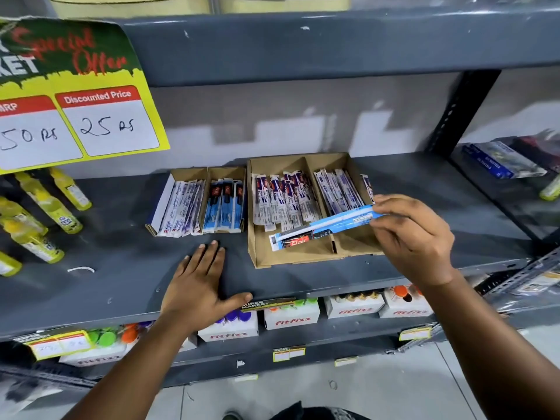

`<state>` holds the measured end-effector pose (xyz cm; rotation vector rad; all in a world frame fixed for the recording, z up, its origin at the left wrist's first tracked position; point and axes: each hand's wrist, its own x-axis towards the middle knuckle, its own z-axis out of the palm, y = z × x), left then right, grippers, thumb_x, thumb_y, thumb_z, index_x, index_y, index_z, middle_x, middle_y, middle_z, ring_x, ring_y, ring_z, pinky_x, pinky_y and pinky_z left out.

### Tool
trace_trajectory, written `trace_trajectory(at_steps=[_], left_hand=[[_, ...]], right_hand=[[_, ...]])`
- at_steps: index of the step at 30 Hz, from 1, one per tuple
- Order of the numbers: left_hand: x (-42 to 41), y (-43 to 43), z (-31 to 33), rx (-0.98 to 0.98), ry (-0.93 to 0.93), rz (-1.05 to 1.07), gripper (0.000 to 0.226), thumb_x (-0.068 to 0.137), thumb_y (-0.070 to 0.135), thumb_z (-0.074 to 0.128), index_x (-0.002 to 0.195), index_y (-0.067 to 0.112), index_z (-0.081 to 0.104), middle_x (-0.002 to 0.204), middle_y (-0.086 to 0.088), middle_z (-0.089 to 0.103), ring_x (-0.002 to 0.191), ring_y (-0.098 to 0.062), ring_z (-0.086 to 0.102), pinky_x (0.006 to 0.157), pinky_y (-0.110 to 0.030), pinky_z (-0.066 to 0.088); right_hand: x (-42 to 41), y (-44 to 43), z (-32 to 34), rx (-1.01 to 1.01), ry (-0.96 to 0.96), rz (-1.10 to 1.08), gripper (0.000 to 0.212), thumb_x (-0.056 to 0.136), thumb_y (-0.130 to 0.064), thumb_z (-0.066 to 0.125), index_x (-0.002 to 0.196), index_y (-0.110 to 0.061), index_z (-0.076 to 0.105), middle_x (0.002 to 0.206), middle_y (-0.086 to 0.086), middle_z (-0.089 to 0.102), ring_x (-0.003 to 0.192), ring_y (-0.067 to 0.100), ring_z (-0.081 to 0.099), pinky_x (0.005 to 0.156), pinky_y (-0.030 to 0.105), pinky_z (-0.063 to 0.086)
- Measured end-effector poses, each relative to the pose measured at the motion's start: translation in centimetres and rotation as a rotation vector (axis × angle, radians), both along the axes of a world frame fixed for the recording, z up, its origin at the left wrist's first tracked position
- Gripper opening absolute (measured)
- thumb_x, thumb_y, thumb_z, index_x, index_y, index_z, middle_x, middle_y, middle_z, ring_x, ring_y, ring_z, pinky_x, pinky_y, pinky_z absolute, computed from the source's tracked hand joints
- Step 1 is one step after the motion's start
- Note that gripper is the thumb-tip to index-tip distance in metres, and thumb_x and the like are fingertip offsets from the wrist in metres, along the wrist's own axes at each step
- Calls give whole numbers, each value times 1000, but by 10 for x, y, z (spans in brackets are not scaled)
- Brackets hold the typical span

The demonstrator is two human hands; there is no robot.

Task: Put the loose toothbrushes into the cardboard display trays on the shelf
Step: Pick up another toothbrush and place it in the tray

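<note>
My right hand (415, 237) pinches one end of a blue packaged toothbrush (321, 227) and holds it sideways over the front of the large two-part cardboard tray (291, 259). That tray holds several white and purple toothbrush packs leaning in both compartments. To its left stand two narrow cardboard trays (212, 172): one with white packs, one with blue packs (224, 207). My left hand (200, 283) lies flat and empty on the grey shelf (121, 268), fingers spread, in front of the narrow trays.
Yellow bottles (39, 213) lie at the shelf's left end under a yellow price sign (75, 101). White boxes (291, 316) with coloured caps fill the shelf below. A black upright post (460, 113) divides off the right bay, which holds blue boxes (500, 160).
</note>
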<state>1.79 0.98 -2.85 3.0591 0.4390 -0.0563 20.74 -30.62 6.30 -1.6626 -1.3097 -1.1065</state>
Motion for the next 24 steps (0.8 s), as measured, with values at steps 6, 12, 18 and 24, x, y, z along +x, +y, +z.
trace_trajectory(at_steps=[6, 12, 18, 24], left_hand=[[-1, 1, -2, 10, 0, -7, 123, 65, 99, 2, 155, 15, 8, 164, -4, 0, 150, -22, -3, 122, -44, 5], [0, 1, -2, 40, 22, 1, 124, 63, 99, -2, 155, 17, 3, 164, -2, -5, 150, -20, -6, 122, -42, 3], [1, -2, 2, 21, 10, -4, 123, 64, 98, 1, 155, 15, 7, 164, -4, -2, 150, -21, -3, 121, -43, 5], [0, -3, 3, 26, 15, -5, 123, 64, 97, 1, 155, 15, 5, 164, -3, -4, 150, -21, -5, 122, -42, 4]], right_hand=[[1, -4, -5, 32, 20, 42, 14, 82, 5, 71, 87, -7, 65, 103, 8, 65, 101, 24, 67, 85, 36, 56], [-1, -6, -5, 30, 30, -4, 15, 82, 8, 68, 85, -7, 65, 98, 10, 65, 99, 23, 67, 86, 34, 55], [6, -11, 3, 75, 45, -167, 12, 80, 10, 69, 73, 0, 70, 81, 21, 66, 81, 33, 67, 79, 35, 55], [4, 15, 6, 26, 57, -185, 16, 85, 2, 66, 72, 2, 74, 81, 20, 66, 76, 35, 64, 71, 41, 54]])
